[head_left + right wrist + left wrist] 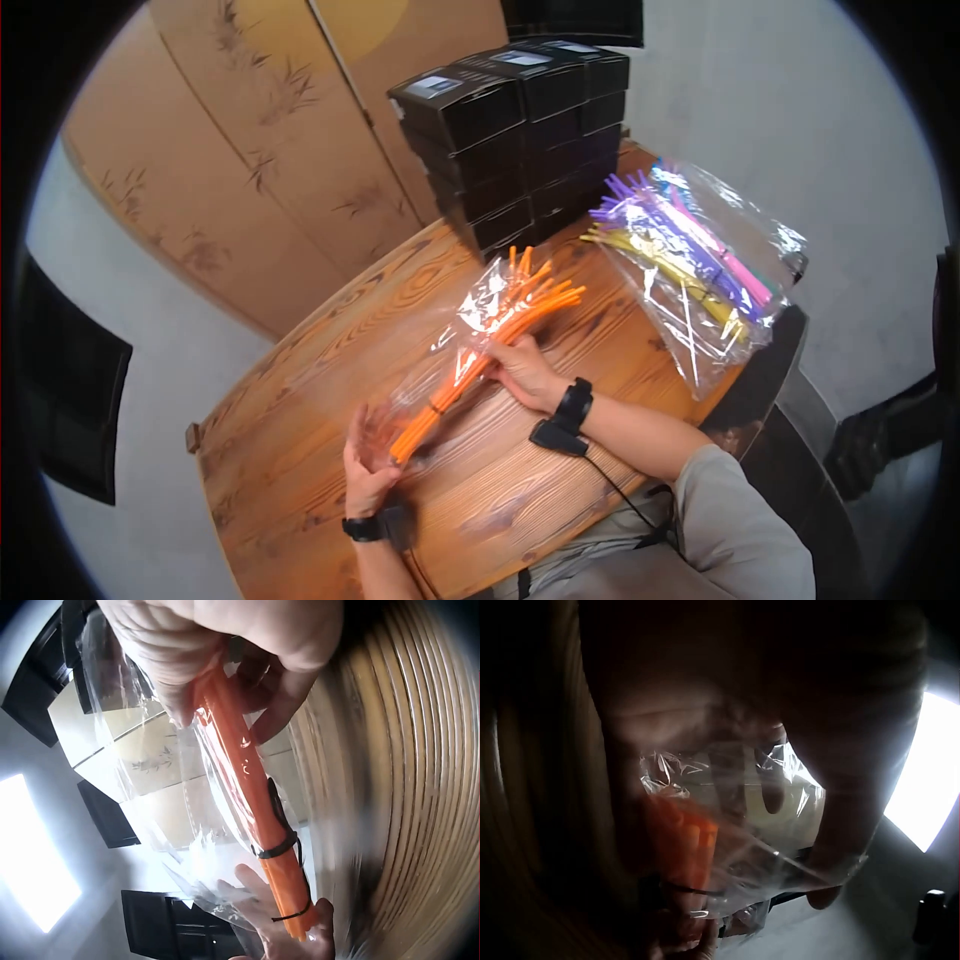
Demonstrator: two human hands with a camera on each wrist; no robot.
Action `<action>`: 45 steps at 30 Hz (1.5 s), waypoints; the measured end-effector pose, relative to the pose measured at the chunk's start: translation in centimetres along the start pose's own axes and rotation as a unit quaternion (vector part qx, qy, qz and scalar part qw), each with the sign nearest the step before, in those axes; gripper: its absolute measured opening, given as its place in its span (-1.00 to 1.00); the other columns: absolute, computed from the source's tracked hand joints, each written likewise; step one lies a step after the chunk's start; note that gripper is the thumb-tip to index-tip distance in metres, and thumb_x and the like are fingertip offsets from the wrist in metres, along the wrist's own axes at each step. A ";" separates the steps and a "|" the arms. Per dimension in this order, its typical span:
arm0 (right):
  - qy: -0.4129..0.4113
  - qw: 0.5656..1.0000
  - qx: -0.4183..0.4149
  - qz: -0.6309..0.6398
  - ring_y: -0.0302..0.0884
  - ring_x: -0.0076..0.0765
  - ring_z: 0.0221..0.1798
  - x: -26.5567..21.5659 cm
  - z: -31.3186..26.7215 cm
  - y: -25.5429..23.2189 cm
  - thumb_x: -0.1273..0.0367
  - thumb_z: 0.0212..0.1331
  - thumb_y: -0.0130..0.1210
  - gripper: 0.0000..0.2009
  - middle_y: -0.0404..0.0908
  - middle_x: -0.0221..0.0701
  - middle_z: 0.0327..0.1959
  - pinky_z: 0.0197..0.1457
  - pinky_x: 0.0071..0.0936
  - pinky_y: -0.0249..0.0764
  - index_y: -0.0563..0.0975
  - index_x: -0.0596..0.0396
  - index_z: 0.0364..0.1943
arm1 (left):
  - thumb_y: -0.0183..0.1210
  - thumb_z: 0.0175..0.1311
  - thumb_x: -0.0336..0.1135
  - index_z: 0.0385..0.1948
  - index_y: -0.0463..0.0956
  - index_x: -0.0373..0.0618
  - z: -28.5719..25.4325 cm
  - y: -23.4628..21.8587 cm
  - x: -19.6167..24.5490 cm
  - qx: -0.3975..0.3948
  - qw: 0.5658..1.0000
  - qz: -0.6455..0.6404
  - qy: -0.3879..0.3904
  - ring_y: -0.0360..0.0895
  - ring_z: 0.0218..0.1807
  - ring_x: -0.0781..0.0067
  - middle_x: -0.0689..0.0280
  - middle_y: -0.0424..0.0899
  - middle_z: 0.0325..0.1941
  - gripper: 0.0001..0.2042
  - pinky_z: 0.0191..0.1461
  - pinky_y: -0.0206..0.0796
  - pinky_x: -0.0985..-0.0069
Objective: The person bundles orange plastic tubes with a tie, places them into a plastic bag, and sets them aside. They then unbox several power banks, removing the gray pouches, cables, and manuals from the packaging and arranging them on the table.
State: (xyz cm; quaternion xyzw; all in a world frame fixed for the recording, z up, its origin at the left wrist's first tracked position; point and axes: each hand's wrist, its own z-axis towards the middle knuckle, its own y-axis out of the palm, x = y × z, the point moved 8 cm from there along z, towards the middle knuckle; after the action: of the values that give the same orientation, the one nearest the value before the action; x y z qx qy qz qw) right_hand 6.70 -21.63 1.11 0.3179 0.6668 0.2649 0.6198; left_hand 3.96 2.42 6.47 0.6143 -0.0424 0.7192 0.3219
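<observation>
A bundle of orange sticks (440, 400) lies inside a clear plastic bag (484, 302), held above the wooden table. My right hand (528, 373) grips the bundle through the bag near its middle; in the right wrist view the thumb and fingers of the right hand (247, 645) wrap it, and black ties (276, 847) circle the orange sticks (241, 765). At the bundle's lower end is my left hand (368, 465), fingers spread and fairly straight behind the film. In the left wrist view, the plastic (780, 859) stretches across the fingers beside the orange ends (686, 840).
Stacked black boxes (530, 130) stand at the table's back edge. To their right, a clear bag with purple, pink and yellow bundles (700, 265) lies at the table's right side. The wooden table (300, 440) reaches the person's lap. A cable runs from each wrist device.
</observation>
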 end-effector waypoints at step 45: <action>-0.050 0.646 0.222 -0.729 0.35 -0.65 -0.60 -41.9 -14.4 -7.9 0.37 0.10 0.19 -0.72 0.49 -0.52 -0.48 -0.59 -0.56 0.31 0.51 0.14 -0.10 | 0.26 0.22 -0.53 0.15 0.38 -0.42 -0.3 0.9 -4.5 0.021 0.983 -0.011 -0.179 0.60 0.11 0.14 -0.04 0.58 0.07 -0.55 0.17 0.52 0.32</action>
State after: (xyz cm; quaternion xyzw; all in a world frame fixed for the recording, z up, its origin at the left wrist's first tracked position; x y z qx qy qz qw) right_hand -7.13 -57.75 24.09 -0.1300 0.6903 -0.4441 0.5561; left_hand 3.43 -0.08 2.59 0.7403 -0.0777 0.5944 0.3043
